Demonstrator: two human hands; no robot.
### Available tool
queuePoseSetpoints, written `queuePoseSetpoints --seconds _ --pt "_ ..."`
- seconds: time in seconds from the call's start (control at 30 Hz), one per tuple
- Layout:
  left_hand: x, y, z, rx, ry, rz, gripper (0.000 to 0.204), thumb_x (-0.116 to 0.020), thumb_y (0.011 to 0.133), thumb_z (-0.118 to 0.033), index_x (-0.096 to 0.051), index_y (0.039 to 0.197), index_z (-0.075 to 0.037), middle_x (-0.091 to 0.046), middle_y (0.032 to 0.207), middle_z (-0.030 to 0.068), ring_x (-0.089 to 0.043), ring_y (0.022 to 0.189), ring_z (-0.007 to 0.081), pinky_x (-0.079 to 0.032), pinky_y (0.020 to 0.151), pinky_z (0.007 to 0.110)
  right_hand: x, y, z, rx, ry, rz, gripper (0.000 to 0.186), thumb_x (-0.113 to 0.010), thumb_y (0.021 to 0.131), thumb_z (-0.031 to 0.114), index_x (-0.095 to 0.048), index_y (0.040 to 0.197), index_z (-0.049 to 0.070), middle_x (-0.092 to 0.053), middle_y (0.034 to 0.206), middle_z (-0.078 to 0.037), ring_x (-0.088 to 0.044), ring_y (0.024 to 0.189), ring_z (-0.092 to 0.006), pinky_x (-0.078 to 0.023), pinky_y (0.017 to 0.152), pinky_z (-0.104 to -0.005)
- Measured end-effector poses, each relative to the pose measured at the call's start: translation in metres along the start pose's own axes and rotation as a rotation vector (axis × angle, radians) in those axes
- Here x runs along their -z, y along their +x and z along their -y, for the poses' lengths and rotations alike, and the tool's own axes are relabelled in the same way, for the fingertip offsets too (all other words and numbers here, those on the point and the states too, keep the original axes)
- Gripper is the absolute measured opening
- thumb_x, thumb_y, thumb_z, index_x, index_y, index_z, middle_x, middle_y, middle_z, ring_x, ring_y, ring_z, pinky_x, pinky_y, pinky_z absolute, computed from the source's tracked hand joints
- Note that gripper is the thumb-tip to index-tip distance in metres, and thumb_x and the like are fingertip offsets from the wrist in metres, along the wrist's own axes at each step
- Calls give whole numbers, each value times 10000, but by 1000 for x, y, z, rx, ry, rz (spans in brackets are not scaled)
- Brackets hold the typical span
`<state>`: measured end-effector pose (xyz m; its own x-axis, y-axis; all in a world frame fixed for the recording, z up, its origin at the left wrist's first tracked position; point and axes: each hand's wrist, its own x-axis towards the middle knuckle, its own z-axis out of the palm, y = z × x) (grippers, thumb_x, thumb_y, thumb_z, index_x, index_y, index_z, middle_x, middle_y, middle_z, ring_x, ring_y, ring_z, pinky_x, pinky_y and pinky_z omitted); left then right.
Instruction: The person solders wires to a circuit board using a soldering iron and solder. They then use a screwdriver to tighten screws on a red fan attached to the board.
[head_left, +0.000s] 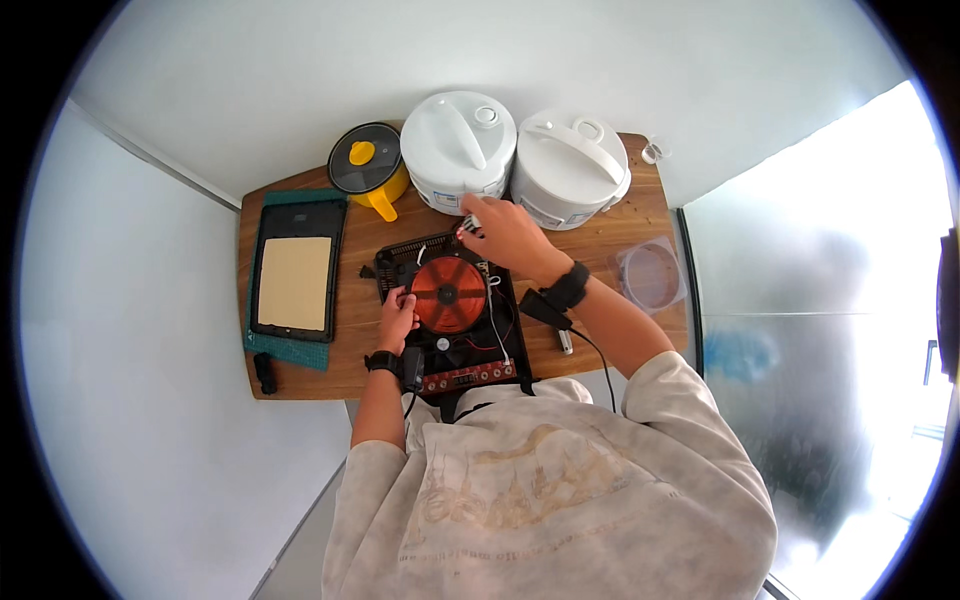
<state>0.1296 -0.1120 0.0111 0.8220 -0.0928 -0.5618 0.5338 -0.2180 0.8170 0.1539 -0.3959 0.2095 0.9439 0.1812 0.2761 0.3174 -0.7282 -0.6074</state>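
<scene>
An induction cooker base (470, 352), its black housing uncovered, lies in front of me with wires and a red circuit board (470, 376) along its near edge. A round copper coil (440, 312) sits over its middle. My left hand (398, 322) is closed, thumb and fingers pinching at the coil's left rim. Over the housing's far edge, my right hand (505, 236) is closed around a small black-and-white piece (468, 227), mostly hidden by the fingers, so its kind is unclear. Both wrists carry black straps with small devices.
Two white rice cookers (458, 150) and a yellow-handled pot (368, 165) stand at the back. Left lies a black panel (297, 266) with a beige sheet on a green mat (312, 355). A clear round-windowed plastic piece (652, 275) lies right on the wooden table (640, 200).
</scene>
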Motion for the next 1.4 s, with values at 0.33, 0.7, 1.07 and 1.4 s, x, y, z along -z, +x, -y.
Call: queuePoseSetpoints --seconds 0.33,0.7,1.07,1.4 --pt "6 3 3 -5 -36 -13 373 -583 999 -201 -511 1337 -61 -663 1046 9 -575 649 60 -497 530 225 32 -90 -31 -314 79 -43 298 -741 819 226 -566 993 59 -684 824 -179 -664 773 -383 -515 674 -446" --pt "6 0 -4 -71 106 -117 335 -586 982 -178 -557 1288 -44 -682 1060 64 -627 639 107 -526 526 262 55 -124 -35 -519 157 -134 308 -751 794 185 -591 1012 37 -694 809 -160 -696 751 -321 -543 693 -391" --pt "28 -60 -12 -53 439 -140 222 -651 908 -167 -658 1112 -81 -679 780 78 -667 638 205 -536 536 330 55 -144 -29 -545 124 -153 300 -741 802 177 -604 1026 32 -694 781 -101 -680 671 -195 -535 669 -319" --pt "20 -48 2 -246 769 -101 256 -719 855 -313 -724 1052 -149 -717 869 95 -694 844 293 -538 722 407 39 -150 -19 -492 116 -123 307 -755 788 177 -594 1008 37 -692 767 -131 -692 682 -271 -534 650 -359"
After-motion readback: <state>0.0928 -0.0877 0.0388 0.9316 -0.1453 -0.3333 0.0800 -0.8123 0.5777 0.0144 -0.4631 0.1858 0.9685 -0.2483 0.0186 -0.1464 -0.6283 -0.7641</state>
